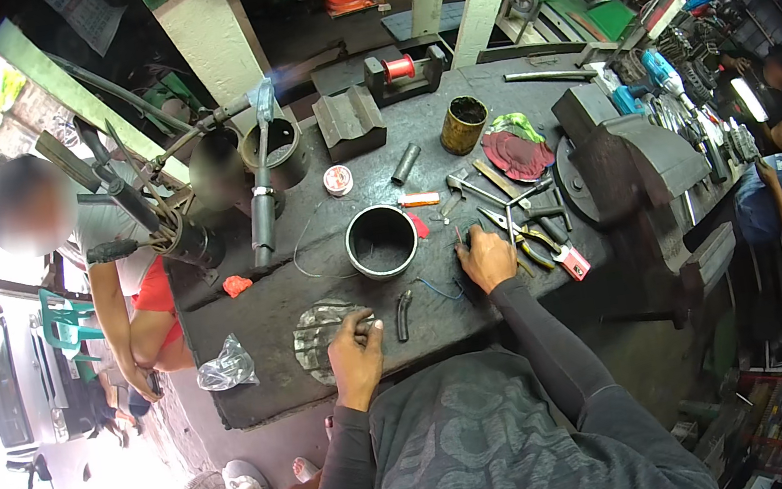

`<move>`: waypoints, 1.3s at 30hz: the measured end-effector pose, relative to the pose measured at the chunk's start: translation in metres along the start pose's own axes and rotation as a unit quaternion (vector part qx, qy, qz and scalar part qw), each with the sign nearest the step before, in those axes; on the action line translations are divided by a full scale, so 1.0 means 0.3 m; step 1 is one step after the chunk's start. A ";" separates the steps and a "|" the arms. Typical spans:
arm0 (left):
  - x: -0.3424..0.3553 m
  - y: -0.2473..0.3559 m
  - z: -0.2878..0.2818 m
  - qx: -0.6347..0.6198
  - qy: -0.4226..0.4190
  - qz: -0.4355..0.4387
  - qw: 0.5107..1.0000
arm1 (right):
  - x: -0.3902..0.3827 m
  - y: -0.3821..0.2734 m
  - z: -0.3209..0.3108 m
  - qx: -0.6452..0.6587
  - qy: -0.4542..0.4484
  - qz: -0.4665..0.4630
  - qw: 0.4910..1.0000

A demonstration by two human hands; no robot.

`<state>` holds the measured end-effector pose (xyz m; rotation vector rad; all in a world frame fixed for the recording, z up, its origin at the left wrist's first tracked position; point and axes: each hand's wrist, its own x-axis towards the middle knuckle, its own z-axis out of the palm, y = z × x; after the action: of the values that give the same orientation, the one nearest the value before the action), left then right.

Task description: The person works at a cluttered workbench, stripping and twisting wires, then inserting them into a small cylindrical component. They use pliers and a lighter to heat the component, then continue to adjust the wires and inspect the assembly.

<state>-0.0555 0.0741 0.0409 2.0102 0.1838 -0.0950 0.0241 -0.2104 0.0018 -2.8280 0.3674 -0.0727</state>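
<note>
My left hand (357, 360) is over a round, ridged metal disc (317, 345) near the bench's front edge. Its fingers are curled in, and whatever they may hold is hidden. My right hand (490, 261) rests by a group of hand tools, its fingers bent down around something I cannot make out. Close beside it are pliers (499, 219), yellow-and-black pliers (540, 240), a hammer (474, 190) and a thin blue wire (440, 295). Between my hands lies a short, dark bent tube (405, 316). Beyond it stands an open metal cylinder (382, 243).
A large bench vise (636, 157) takes up the right side. Toward the back are a rusty can (464, 125), a red wire spool (399, 67), a V-shaped metal block (350, 122) and a red cloth (517, 154). A plastic bag (226, 364) lies front left. People are at both sides.
</note>
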 end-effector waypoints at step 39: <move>-0.045 -0.205 -0.023 0.378 0.091 0.049 0.920 | 0.141 -1.006 -0.294 0.762 -0.307 0.108 0.561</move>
<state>-0.0794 0.1050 -0.0089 2.8014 0.1786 0.1043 0.1306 0.0340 0.1741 -0.9085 0.2390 0.4294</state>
